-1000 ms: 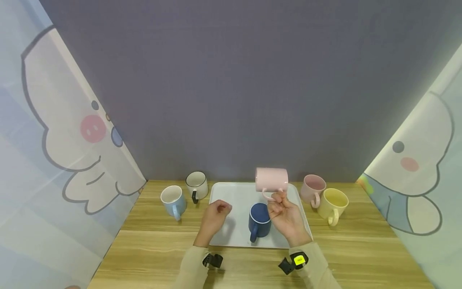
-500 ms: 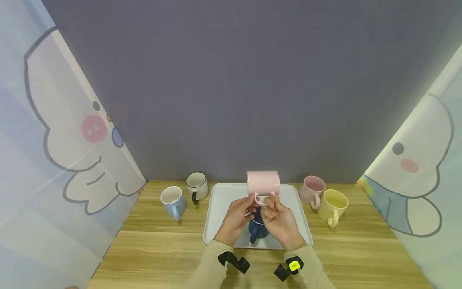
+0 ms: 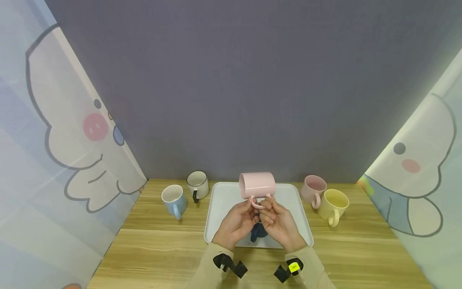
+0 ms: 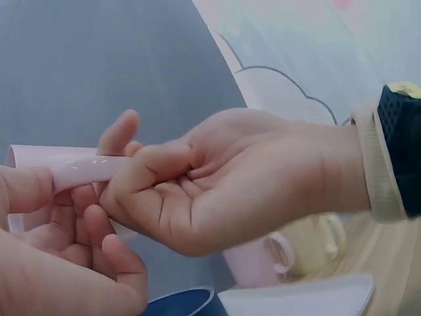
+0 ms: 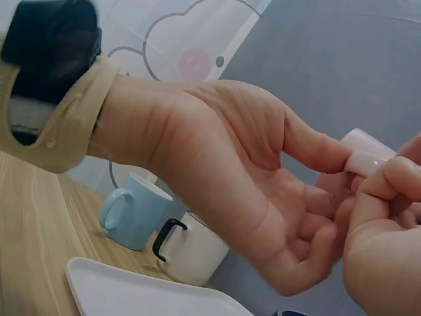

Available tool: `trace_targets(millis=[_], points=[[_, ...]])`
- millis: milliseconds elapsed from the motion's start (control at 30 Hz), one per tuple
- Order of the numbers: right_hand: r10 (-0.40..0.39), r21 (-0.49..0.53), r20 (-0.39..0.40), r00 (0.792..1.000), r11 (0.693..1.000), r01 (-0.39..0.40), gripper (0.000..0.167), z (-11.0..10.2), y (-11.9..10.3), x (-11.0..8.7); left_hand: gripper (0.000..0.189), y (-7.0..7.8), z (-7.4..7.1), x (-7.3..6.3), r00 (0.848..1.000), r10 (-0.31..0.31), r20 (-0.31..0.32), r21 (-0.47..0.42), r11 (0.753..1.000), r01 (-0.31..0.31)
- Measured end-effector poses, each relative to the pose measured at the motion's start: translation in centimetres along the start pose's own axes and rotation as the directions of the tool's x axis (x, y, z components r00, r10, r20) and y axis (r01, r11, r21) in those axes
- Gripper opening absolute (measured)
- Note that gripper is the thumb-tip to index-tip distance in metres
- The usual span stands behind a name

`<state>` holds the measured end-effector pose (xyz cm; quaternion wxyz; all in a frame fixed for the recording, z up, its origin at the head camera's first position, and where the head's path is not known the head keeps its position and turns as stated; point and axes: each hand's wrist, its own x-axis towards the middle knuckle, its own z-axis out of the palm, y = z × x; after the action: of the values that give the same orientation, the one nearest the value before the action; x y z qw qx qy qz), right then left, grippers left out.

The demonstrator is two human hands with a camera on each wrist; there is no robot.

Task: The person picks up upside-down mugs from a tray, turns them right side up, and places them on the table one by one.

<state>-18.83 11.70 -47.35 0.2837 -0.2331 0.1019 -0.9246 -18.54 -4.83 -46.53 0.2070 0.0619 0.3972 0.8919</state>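
Note:
A light pink mug (image 3: 257, 184) is held sideways above the white tray (image 3: 220, 196), its mouth facing left and its handle (image 4: 92, 170) toward me. My left hand (image 3: 234, 224) pinches the left end of the handle between thumb and fingers. On the handle's right end, the curled fingers of my right hand (image 3: 283, 226) keep their grip. Below both hands stands a dark blue mug (image 3: 258, 233) on the tray, partly covered by them. The left wrist view shows the right hand (image 4: 217, 184) across its middle; the right wrist view shows the left hand (image 5: 230, 171).
Left of the tray stand a light blue mug (image 3: 174, 201) and a white mug (image 3: 197, 184) with black rim and handle. A darker pink mug (image 3: 313, 188) and a yellow mug (image 3: 333, 205) are to the right. A grey partition (image 3: 231, 100) rises behind the wooden table (image 3: 159, 249).
My left hand has come in from the left and taken hold of the pink mug's handle. The mug and right hand have moved left and slightly down, over the blue mug.

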Motion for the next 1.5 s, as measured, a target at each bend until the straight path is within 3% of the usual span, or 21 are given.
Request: trace_targets(millis=[133,200,300,333,400,500,567,667,733,800,900,967,1000,1133,1267,1333,1500], points=[[0.048,-0.072,-0.022,0.999,0.996,-0.049,0.060,0.0,-0.2,0.1,0.027,-0.1,0.1,0.0,0.995,0.097,-0.039,0.084,0.992,-0.094],[0.044,-0.163,-0.081,0.996,0.985,-0.057,0.058,0.1,-0.3,0.1,0.027,-0.2,0.1,0.1,0.988,0.138,-0.062,0.123,0.984,-0.130],[-0.004,-0.393,-0.227,0.974,0.915,-0.088,0.049,0.2,-0.4,0.1,0.028,-0.2,0.1,0.0,0.981,0.174,-0.086,0.156,0.975,-0.159],[-0.037,-0.481,-0.286,0.958,0.870,-0.110,0.044,0.3,-0.3,0.0,0.028,-0.2,0.1,-0.1,0.980,0.178,-0.086,0.158,0.974,-0.163],[-0.100,-0.637,-0.393,0.914,0.747,-0.192,0.037,0.4,-0.3,-0.1,0.028,-0.2,0.0,-0.2,0.980,0.182,-0.081,0.159,0.973,-0.167],[-0.211,-0.763,-0.497,0.842,0.568,-0.308,0.027,0.3,-0.5,-0.5,0.029,0.1,-0.4,-0.6,0.977,0.199,-0.081,0.165,0.969,-0.184],[-0.298,-0.806,-0.530,0.794,0.468,-0.363,0.021,0.0,-1.0,-0.9,0.029,0.6,-0.9,-0.9,0.970,0.227,-0.092,0.184,0.961,-0.207],[-0.425,-0.837,-0.542,0.725,0.349,-0.422,0.017,-0.7,-2.7,-2.0,0.028,1.6,-2.0,-1.4,0.953,0.280,-0.117,0.235,0.940,-0.247],[-0.489,-0.841,-0.534,0.689,0.231,-0.488,0.017,-1.4,-4.1,-2.9,0.029,2.3,-3.0,-1.9,0.943,0.307,-0.132,0.270,0.926,-0.264],[-0.522,-0.817,-0.524,0.673,0.085,-0.570,0.020,-1.9,-5.4,-4.1,0.029,2.9,-4.0,-2.5,0.933,0.325,-0.155,0.291,0.917,-0.271],[-0.523,-0.737,-0.514,0.680,-0.137,-0.662,0.024,-2.5,-7.2,-5.7,0.030,3.6,-5.6,-3.3,0.915,0.354,-0.192,0.354,0.895,-0.272],[-0.501,-0.688,-0.512,0.698,-0.248,-0.682,0.025,-2.8,-8.0,-6.6,0.030,4.1,-6.5,-3.8,0.900,0.379,-0.217,0.447,0.858,-0.253],[-0.487,-0.670,-0.512,0.707,-0.288,-0.684,0.024,-3.0,-8.3,-6.9,0.030,4.2,-6.9,-4.0,0.890,0.394,-0.229,0.501,0.831,-0.240],[-0.447,-0.624,-0.505,0.738,-0.402,-0.670,0.023,-4.0,-9.2,-7.8,0.036,4.8,-8.5,-4.9,0.843,0.450,-0.295,0.668,0.728,-0.155],[-0.434,-0.561,-0.524,0.733,-0.472,-0.680,0.023,-5.4,-9.6,-8.4,0.037,4.9,-9.8,-6.0,0.802,0.483,-0.351,0.745,0.663,-0.073],[-0.434,-0.536,-0.532,0.727,-0.492,-0.686,0.021,-5.9,-9.7,-8.6,0.035,5.0,-10.3,-6.6,0.790,0.496,-0.361,0.782,0.622,-0.033],[-0.445,-0.505,-0.557,0.701,-0.489,-0.711,0.015,-6.2,-10.0,-8.8,0.032,5.2,-11.1,-7.9,0.765,0.539,-0.354,0.850,0.526,0.023]])
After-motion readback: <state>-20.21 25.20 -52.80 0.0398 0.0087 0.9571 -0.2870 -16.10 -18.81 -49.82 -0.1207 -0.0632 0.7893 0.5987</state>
